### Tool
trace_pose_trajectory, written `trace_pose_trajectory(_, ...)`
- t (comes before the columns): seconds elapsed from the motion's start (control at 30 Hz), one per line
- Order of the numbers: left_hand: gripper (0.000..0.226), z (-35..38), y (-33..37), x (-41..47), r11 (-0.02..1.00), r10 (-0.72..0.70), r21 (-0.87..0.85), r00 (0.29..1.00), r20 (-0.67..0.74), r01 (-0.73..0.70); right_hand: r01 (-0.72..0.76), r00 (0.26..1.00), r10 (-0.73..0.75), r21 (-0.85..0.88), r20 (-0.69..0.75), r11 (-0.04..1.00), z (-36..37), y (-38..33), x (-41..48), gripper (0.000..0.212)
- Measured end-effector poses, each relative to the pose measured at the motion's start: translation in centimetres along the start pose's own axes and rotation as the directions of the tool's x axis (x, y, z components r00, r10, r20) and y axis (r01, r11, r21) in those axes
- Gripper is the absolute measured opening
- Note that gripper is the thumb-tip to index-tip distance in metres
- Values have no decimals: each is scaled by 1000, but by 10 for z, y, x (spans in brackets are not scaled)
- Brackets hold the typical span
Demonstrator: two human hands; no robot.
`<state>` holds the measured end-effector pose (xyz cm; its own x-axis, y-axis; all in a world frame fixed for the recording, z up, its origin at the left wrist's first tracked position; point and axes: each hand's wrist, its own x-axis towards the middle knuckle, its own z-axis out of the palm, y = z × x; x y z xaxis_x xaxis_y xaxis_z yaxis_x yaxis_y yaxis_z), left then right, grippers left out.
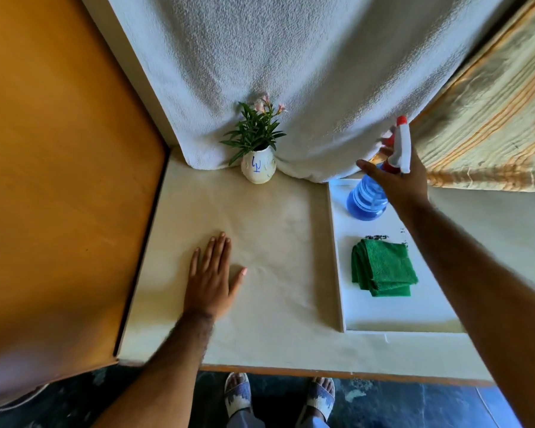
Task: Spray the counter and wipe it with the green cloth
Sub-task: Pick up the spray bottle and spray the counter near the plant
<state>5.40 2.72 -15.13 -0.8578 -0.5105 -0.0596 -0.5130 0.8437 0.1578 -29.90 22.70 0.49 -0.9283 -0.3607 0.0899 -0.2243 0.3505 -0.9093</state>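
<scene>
A blue spray bottle (366, 201) with a white and red trigger head stands on a white tray (393, 316) at the right. My right hand (397, 177) is wrapped around the bottle's neck just below the trigger. A folded green cloth (383, 267) lies on the same tray, nearer to me than the bottle. My left hand (212, 273) rests flat and open on the cream counter (275, 230), fingers spread, holding nothing.
A white vase with a green plant (258, 149) stands at the back of the counter against a hanging white towel (291, 72). An orange wall panel (59, 180) borders the counter's left side. A striped fabric (491, 118) hangs at the right. My sandalled feet show below the front edge.
</scene>
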Motion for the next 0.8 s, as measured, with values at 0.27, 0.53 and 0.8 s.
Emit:
trace_pose_trajectory(0.27, 84, 2, 0, -1, 1000, -6, 13, 1000, -23, 7, -3, 996, 16, 144, -86, 990, 16, 1, 2, 28)
trace_pose_trajectory(0.53, 82, 0, 1, -3, 1000, -7, 12, 999, -47, 7, -70, 970, 74, -28, 231, 997, 62, -62, -39, 22)
trace_pose_trajectory(0.8, 76, 3, -1, -4, 1000, 1, -8, 989, -151, -2, -260, 835, 333, -219, 438, 940, 152, -58, -71, 17)
